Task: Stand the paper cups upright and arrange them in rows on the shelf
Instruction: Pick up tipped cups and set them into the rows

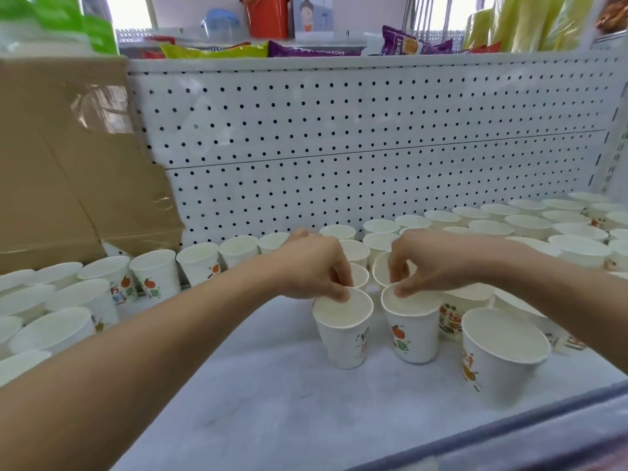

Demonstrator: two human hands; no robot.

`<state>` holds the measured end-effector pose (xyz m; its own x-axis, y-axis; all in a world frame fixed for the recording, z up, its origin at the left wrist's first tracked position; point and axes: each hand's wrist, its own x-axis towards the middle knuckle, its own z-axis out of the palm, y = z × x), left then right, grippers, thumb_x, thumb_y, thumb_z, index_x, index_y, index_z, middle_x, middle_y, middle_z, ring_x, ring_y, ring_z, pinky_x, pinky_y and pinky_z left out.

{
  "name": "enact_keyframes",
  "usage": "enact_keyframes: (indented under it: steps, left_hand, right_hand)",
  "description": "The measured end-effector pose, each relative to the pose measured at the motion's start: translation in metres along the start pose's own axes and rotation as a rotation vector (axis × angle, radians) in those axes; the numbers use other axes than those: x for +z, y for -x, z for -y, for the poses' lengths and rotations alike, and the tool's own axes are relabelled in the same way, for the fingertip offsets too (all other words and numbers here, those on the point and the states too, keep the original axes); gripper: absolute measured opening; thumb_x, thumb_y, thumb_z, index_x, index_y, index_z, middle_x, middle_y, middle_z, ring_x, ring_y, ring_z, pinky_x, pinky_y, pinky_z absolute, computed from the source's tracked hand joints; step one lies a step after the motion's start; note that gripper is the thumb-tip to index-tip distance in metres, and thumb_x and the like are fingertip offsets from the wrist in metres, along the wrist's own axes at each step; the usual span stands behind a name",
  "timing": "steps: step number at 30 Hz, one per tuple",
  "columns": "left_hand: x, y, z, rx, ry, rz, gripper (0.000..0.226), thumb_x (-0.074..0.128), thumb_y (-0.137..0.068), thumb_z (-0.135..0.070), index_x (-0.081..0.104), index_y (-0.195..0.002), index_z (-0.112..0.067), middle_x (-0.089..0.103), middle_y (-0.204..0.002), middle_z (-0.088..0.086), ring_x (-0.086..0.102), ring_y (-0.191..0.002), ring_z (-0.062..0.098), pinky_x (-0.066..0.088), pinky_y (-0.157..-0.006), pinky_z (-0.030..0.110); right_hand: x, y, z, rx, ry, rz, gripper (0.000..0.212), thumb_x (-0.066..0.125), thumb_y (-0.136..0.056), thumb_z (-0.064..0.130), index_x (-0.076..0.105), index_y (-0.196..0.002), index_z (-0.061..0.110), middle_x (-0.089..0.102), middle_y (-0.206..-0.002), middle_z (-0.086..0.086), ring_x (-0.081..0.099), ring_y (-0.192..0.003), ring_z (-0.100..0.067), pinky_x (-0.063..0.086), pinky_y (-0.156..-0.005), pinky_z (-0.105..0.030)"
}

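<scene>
Two bare hands reach forward over the white shelf (272, 385), each pinching one upright paper cup by its far rim. The left hand (314, 263), palm down, has its fingers (339, 294) closed on the rim of the left cup (343, 331). The right hand (428, 263) grips the right cup (413, 329) likewise. The two cups stand just beside each other at mid-shelf. A third upright cup (499, 355) stands near right. Many more upright cups, too many to count surely, fill rows at left (156, 273) and far right (530, 226). One cardboard box (68, 164) stands far left.
</scene>
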<state>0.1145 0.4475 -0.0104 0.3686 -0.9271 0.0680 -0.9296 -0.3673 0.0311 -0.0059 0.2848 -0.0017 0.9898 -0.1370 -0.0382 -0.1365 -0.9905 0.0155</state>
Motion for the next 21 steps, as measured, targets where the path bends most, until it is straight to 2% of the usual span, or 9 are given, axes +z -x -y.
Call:
enact_keyframes:
  steps: [4, 9, 13, 15, 18, 21]
  left_hand:
    - [-0.007, 0.039, 0.032, -0.055, -0.087, 0.009, 0.016, 0.069, -0.082, -0.043, 0.073, -0.093, -0.033, 0.068, -0.087, -0.020, 0.055, -0.090, 0.004, 0.026, -0.089, 0.030]
    - [-0.018, 0.096, 0.084, -0.177, -0.170, 0.060, 0.016, 0.069, -0.083, -0.042, 0.073, -0.097, -0.035, 0.067, -0.086, -0.023, 0.051, -0.084, -0.004, 0.027, -0.092, 0.030]
    - [-0.020, 0.119, 0.125, -0.213, -0.303, 0.035, 0.018, 0.069, -0.084, -0.041, 0.070, -0.101, -0.038, 0.066, -0.095, -0.022, 0.050, -0.100, 0.002, 0.028, -0.093, 0.032]
    - [-0.019, 0.123, 0.140, -0.200, -0.310, 0.007, 0.020, 0.069, -0.083, -0.040, 0.070, -0.104, -0.039, 0.066, -0.102, -0.021, 0.048, -0.107, 0.004, 0.027, -0.092, 0.032]
    - [-0.018, 0.128, 0.152, -0.165, -0.306, -0.019, 0.029, 0.068, -0.085, -0.038, 0.065, -0.113, -0.040, 0.064, -0.112, -0.020, 0.047, -0.112, 0.005, 0.030, -0.093, 0.033]
    - [-0.029, 0.140, 0.155, -0.210, -0.160, -0.124, 0.030, 0.057, -0.092, -0.041, 0.061, -0.121, -0.037, 0.062, -0.119, -0.018, 0.052, -0.111, 0.006, 0.035, -0.098, 0.038]
  right_hand:
    - [0.002, -0.012, 0.026, -0.148, -0.023, -0.003, 0.006, 0.065, -0.086, 0.033, 0.069, -0.084, 0.029, 0.064, -0.084, 0.012, 0.056, -0.076, -0.004, 0.048, -0.068, -0.025]
    - [0.003, -0.035, 0.076, -0.319, -0.144, 0.015, 0.009, 0.063, -0.085, 0.026, 0.069, -0.083, 0.032, 0.068, -0.084, 0.015, 0.058, -0.078, 0.000, 0.046, -0.064, -0.017]
    - [0.005, -0.067, 0.112, -0.379, -0.300, -0.039, 0.006, 0.065, -0.087, 0.026, 0.071, -0.086, 0.026, 0.069, -0.083, 0.014, 0.060, -0.077, 0.001, 0.046, -0.064, -0.012]
    - [0.007, -0.080, 0.125, -0.355, -0.360, -0.039, 0.009, 0.064, -0.088, 0.023, 0.070, -0.083, 0.018, 0.068, -0.076, 0.008, 0.058, -0.063, -0.001, 0.045, -0.056, -0.012]
    - [0.009, -0.095, 0.138, -0.250, -0.342, 0.018, 0.015, 0.058, -0.087, 0.018, 0.066, -0.077, 0.011, 0.068, -0.065, -0.005, 0.056, -0.049, -0.010, 0.045, -0.046, -0.021]
    - [0.002, -0.097, 0.142, -0.163, -0.194, 0.116, 0.019, 0.060, -0.087, 0.025, 0.068, -0.074, 0.012, 0.070, -0.062, -0.001, 0.056, -0.049, -0.011, 0.047, -0.053, -0.024]
